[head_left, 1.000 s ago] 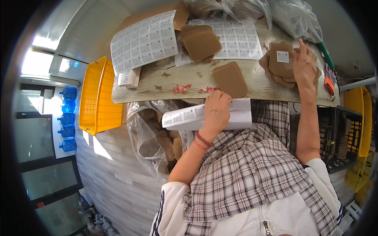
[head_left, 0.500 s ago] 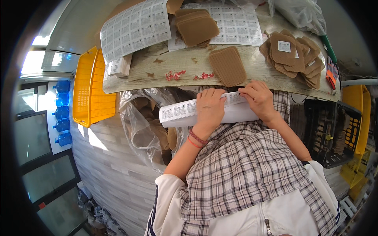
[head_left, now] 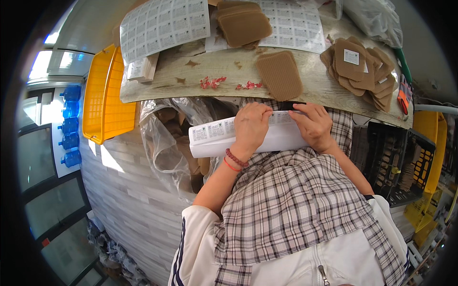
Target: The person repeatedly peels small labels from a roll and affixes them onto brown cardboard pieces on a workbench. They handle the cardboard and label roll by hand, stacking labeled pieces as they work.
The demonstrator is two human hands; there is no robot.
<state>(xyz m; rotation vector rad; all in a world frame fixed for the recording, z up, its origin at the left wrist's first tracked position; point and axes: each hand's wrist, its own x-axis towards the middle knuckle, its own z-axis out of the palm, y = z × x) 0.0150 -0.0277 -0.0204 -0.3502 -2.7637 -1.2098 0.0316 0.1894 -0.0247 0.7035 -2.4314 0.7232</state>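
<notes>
A white sheet of printed labels (head_left: 210, 133), folded or curled over, lies across my lap just in front of the table edge. My left hand (head_left: 252, 125) grips its upper edge near the middle, with the thumb toward the right. My right hand (head_left: 315, 125) pinches at the sheet's right part; whether a single label is between its fingertips is too small to tell. Just beyond the hands, a brown textured rounded pad (head_left: 280, 75) lies at the table's edge. Farther right is a loose pile of similar pads (head_left: 365, 71), some bearing a white label.
On the table (head_left: 162, 90) are more label sheets (head_left: 164, 26), a stack of brown pads (head_left: 243, 26), red scraps (head_left: 212, 83) and orange-handled scissors (head_left: 404, 95). A yellow crate (head_left: 107, 95) stands left, a clear plastic bag (head_left: 162, 152) below the table, a black crate (head_left: 398, 164) right.
My left hand has shifted slightly along the sheet's edge, and its fingers curl more. The right hand's fingers have lifted a little. The whole view has shifted slightly.
</notes>
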